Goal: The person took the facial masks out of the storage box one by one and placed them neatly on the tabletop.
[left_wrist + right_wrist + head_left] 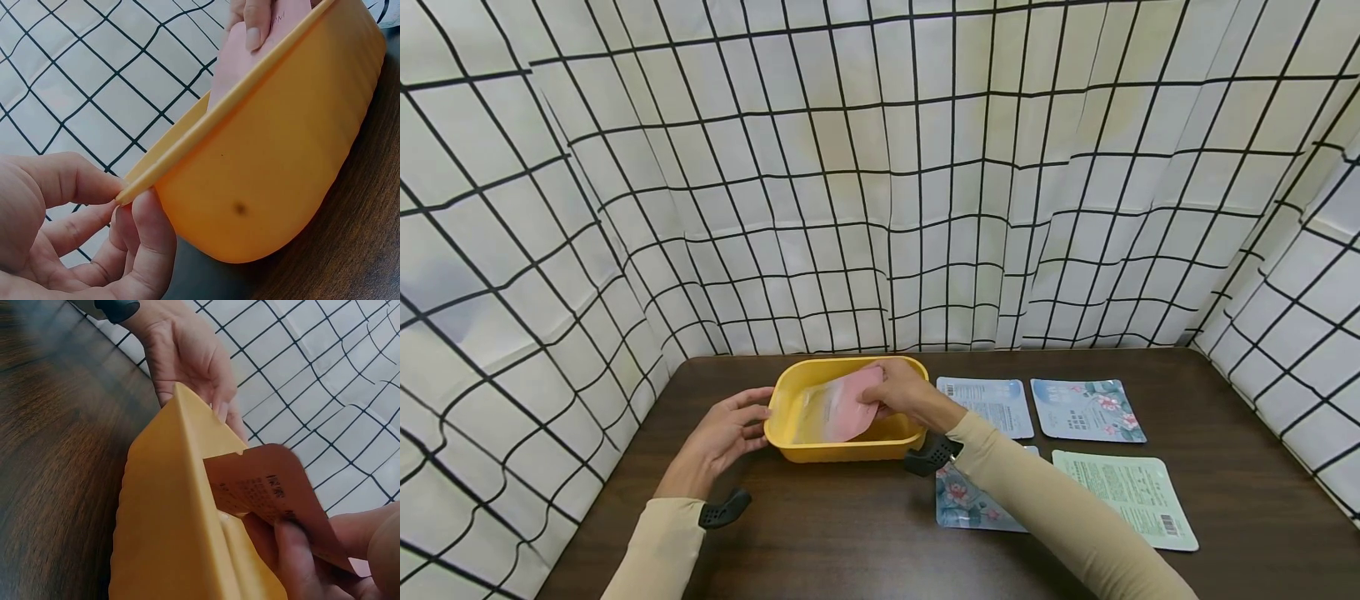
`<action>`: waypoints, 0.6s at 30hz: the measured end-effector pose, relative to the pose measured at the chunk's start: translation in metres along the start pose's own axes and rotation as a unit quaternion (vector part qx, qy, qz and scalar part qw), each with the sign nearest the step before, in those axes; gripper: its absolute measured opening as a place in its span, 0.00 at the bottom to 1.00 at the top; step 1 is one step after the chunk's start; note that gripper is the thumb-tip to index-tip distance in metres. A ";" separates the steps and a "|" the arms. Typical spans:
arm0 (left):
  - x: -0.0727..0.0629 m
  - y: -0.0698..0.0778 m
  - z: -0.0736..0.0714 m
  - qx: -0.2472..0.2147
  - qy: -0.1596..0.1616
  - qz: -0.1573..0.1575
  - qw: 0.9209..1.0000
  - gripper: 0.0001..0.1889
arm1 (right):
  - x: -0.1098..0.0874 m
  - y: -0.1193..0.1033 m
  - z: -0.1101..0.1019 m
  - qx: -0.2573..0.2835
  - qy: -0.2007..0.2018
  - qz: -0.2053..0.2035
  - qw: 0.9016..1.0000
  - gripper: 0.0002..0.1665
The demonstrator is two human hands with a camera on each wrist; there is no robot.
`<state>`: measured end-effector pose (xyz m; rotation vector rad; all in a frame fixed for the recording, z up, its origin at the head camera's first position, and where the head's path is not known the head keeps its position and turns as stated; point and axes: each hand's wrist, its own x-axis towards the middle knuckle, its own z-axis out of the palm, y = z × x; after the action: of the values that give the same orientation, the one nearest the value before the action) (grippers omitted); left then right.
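Observation:
A yellow plastic basin [850,452] stands near the back of the dark table. My left hand [728,429] pinches its left rim between thumb and fingers, as the left wrist view shows close up. My right hand [898,389] reaches over the basin and grips a pink flat sachet [855,407] by its upper right edge. The sachet slants down into the basin; printed text shows on it in the right wrist view. A paler, whitish-yellow area [814,414] lies at its left, inside the basin.
Right of the basin lie a pale blue sachet [992,404], a flowered blue sachet [1090,410] and a green sachet [1138,496]. Another flowered sachet [970,500] is partly hidden under my right forearm. A white cloth [925,208] with black grid lines surrounds the table [820,533].

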<state>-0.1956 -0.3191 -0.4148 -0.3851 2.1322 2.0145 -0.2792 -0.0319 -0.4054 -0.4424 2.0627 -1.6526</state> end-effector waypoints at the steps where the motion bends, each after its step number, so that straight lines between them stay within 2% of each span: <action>1: 0.000 0.000 0.000 0.002 0.000 0.000 1.000 0.29 | -0.001 -0.001 -0.001 0.001 0.000 -0.003 1.000 0.21; 11: -0.001 0.001 0.001 0.002 0.001 0.002 1.000 0.30 | -0.012 -0.005 -0.018 0.026 -0.001 -0.028 0.999 0.26; 18: -0.001 0.001 0.001 0.003 0.003 -0.002 1.000 0.29 | -0.023 -0.009 -0.031 0.035 -0.011 -0.035 0.999 0.25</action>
<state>-0.1948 -0.3178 -0.4138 -0.3958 2.1377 2.0077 -0.2769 0.0031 -0.3882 -0.5128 1.9884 -1.7468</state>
